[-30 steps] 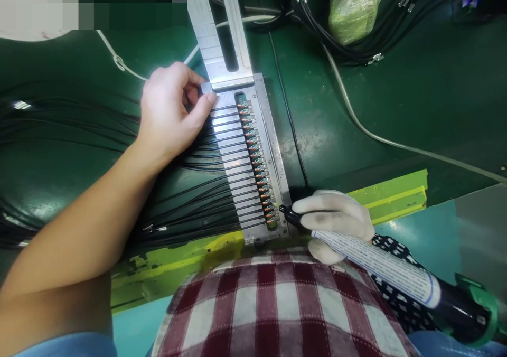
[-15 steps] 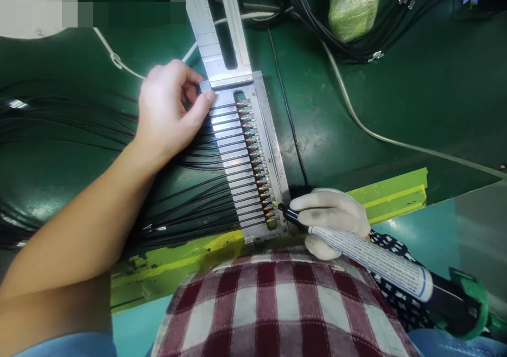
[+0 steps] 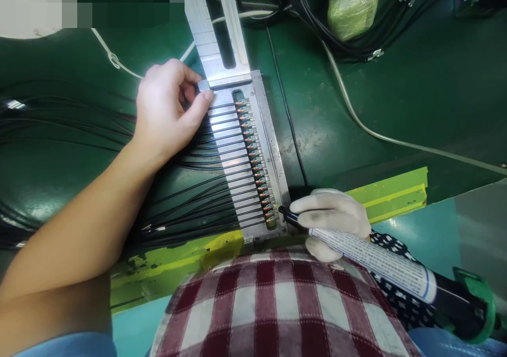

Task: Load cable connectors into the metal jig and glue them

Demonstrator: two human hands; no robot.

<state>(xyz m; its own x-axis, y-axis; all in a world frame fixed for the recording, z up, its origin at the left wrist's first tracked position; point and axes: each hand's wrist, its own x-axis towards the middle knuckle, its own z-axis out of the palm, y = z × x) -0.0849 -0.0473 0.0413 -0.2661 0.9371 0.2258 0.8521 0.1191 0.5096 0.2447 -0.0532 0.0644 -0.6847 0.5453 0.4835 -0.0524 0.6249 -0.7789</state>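
Fingers of the left hand (image 3: 168,111) pinch the jig (image 3: 270,135) at its far-left corner; the gloved right hand (image 3: 336,217) grips the tube (image 3: 376,262) near its nozzle (image 3: 290,217), seemingly light, best steadied there.

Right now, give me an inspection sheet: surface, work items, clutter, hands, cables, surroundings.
Surface: green bench top; yellow-green edge strip, chipped left of the fixture.
Work items: metal fixture holding a row of connectors; slotted metal plate at its far end; labelled tube, dark tip by the row's near end, contact unclear.
Clutter: plastic-wrapped bundle, far side.
Hands: bare left hand pinching the fixture's far-left corner; gloved right hand gripping the tube.
Cables: black cables running left from the connectors; another black bunch by the bundle; pale cord at right.
Surroundings: checked cloth against the near edge; top-left corner pixelated.
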